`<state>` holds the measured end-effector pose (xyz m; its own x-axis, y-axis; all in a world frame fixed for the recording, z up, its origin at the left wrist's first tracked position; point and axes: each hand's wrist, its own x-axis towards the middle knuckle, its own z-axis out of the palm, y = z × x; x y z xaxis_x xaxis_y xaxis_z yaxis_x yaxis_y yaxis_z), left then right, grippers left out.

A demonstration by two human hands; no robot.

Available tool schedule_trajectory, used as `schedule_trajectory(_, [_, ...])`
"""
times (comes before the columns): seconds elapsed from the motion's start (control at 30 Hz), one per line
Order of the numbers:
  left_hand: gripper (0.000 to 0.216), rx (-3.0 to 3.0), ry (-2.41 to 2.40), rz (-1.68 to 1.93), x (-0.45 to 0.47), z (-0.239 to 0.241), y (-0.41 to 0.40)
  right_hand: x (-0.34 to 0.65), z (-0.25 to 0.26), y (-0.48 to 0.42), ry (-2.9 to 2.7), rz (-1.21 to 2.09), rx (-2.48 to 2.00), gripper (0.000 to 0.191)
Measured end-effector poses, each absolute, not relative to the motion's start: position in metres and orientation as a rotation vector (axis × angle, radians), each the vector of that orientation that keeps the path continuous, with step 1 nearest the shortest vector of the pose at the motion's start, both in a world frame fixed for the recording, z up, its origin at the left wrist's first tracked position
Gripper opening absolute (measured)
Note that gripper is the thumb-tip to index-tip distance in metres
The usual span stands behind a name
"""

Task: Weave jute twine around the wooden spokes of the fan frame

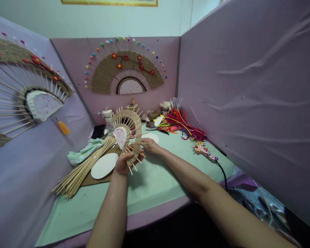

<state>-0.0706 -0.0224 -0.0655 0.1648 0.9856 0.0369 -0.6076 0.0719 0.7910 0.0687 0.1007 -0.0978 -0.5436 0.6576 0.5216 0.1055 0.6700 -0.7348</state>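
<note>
My left hand (124, 163) grips the lower end of a small half-round fan (136, 132), held up above the table. Thin wooden sticks spread out from its pale spotted centre (121, 137), and tan twine is woven across them in a wide band. Stick ends poke out past the band's outer edge. My right hand (151, 146) is closed just to the right of the band, its fingers pinching what looks like a strand of the twine. The fingertips are partly hidden, and the strand is thin.
A bundle of sticks (86, 168) and a white oval card (104, 166) lie on the left, by a patterned cloth (85, 151). Red pipe cleaners (183, 122) and a glue gun (205, 152) are on the right. A finished fan (129, 74) hangs on the back panel.
</note>
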Motion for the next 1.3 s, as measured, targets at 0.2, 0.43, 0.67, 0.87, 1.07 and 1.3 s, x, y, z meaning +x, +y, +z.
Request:
schedule_trajectory(0.2, [0.027,0.804,0.662,1.252,-0.069,-0.065,-0.018,0.099,-0.090,0.112,-1.692,0.879,-0.779,0.037])
schedule_trajectory(0.43, [0.027,0.800,0.773,0.966,-0.052,-0.071,-0.010,0.147,-0.094,0.138,-1.026,1.120,-1.015,0.039])
schedule_trajectory(0.67, [0.028,0.636,0.837,0.859,-0.034,-0.092,-0.017,0.151,-0.106,0.151,-0.920,1.377,-1.104,0.017])
schedule_trajectory(0.87, [0.025,0.480,0.821,0.839,-0.018,-0.086,-0.048,0.150,-0.112,0.153,-1.000,1.340,-1.175,0.007])
schedule_trajectory(1.07, [0.031,0.916,1.273,0.519,-0.033,-0.063,-0.095,0.156,-0.117,0.153,-1.164,1.193,-1.258,0.016])
schedule_trajectory(1.3, [0.032,1.481,1.685,1.267,-0.036,-0.054,-0.021,0.163,-0.120,0.155,-1.417,0.945,-1.404,0.027])
